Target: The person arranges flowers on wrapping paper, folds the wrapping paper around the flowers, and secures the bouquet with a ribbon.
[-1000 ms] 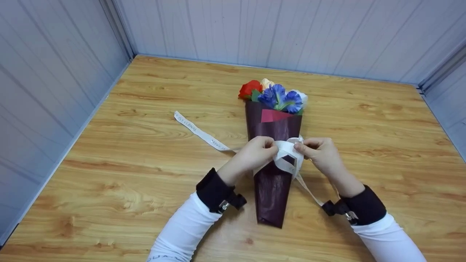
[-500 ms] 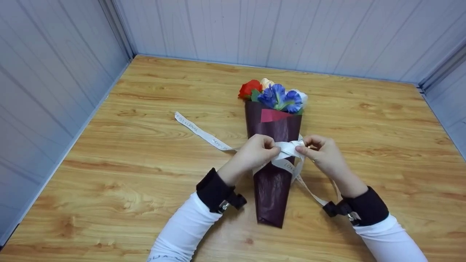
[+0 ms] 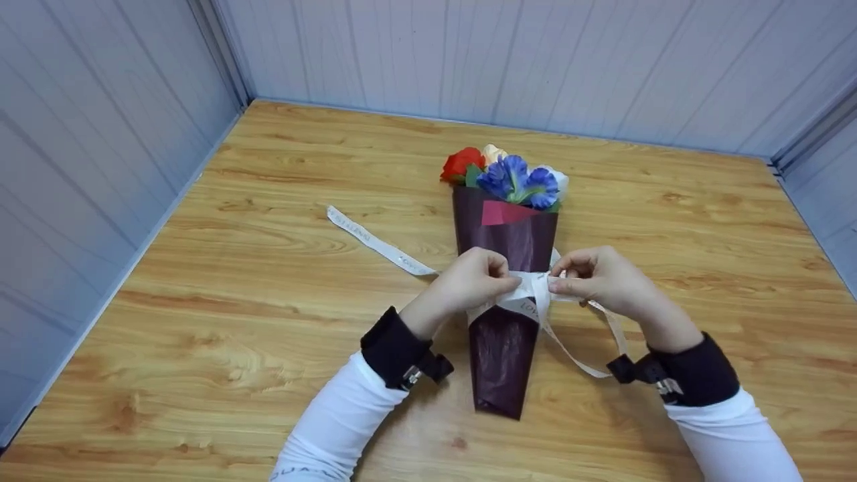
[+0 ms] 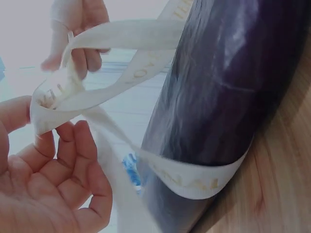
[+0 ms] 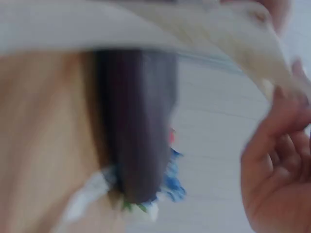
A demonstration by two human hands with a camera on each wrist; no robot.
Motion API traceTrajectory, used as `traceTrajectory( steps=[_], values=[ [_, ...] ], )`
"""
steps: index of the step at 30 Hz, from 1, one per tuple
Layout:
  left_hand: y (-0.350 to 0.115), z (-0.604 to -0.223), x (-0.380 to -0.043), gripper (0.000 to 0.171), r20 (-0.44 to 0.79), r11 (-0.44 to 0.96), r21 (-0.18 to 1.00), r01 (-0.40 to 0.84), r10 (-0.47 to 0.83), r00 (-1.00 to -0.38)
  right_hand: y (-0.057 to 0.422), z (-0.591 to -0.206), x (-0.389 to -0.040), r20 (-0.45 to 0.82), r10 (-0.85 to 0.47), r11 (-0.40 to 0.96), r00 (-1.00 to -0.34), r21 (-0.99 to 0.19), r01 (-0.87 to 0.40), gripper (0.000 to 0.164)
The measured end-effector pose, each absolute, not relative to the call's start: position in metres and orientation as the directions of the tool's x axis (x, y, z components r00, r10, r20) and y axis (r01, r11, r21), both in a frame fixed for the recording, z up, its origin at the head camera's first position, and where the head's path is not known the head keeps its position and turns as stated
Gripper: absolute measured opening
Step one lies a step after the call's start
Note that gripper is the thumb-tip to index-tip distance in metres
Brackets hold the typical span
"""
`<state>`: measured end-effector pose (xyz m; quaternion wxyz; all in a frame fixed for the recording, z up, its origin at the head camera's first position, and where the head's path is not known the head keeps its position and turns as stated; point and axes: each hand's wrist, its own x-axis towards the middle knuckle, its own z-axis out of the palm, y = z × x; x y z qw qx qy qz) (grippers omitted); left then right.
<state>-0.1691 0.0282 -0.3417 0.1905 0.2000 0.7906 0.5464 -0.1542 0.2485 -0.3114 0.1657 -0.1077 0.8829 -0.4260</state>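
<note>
Left hand (image 3: 471,280) and right hand (image 3: 606,281) each pinch the ribbon (image 3: 380,246). Left wrist view, unlike head, shows its loop (image 4: 92,99) raised off the wrapper (image 4: 214,92).

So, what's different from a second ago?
The right hand has turned, its wrist swinging outward to the right. From above, the white printed ribbon between the hands looks more drawn together. Both hands still pinch it; the left hand and burgundy paper-wrapped bouquet stayed about put.
</note>
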Motion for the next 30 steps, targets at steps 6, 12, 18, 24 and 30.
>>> traceTrajectory(
  steps=[6, 12, 18, 24, 30],
  values=[
    [0.028, -0.343, -0.170, 0.037, -0.108, 0.323, 0.943, 0.086, 0.539, -0.836, 0.256, -0.294, -0.150, -0.214, -0.425, 0.705, -0.880, -0.688, -0.173, 0.016],
    [0.028, -0.344, -0.170, 0.047, -0.072, 0.220, 0.975, 0.045, 0.493, -0.867, 0.260, -0.311, -0.154, 0.034, -0.477, 0.160, -0.878, -0.979, -0.125, 0.024],
    [0.028, -0.344, -0.171, 0.054, -0.033, 0.178, 0.983, 0.051, 0.439, -0.898, 0.258, -0.329, -0.157, 0.158, -0.511, -0.370, -0.845, -0.928, 0.050, 0.035],
    [0.024, -0.340, -0.173, 0.053, -0.114, 0.196, 0.980, -0.024, 0.460, -0.880, 0.259, -0.341, -0.157, 0.357, -0.670, -0.602, -0.650, -0.774, 0.196, 0.034],
    [0.012, -0.333, -0.176, 0.038, -0.173, 0.131, 0.984, -0.120, 0.544, -0.821, 0.259, -0.349, -0.156, 0.543, -0.630, -0.578, -0.556, -0.805, -0.131, 0.023]
  ],
)
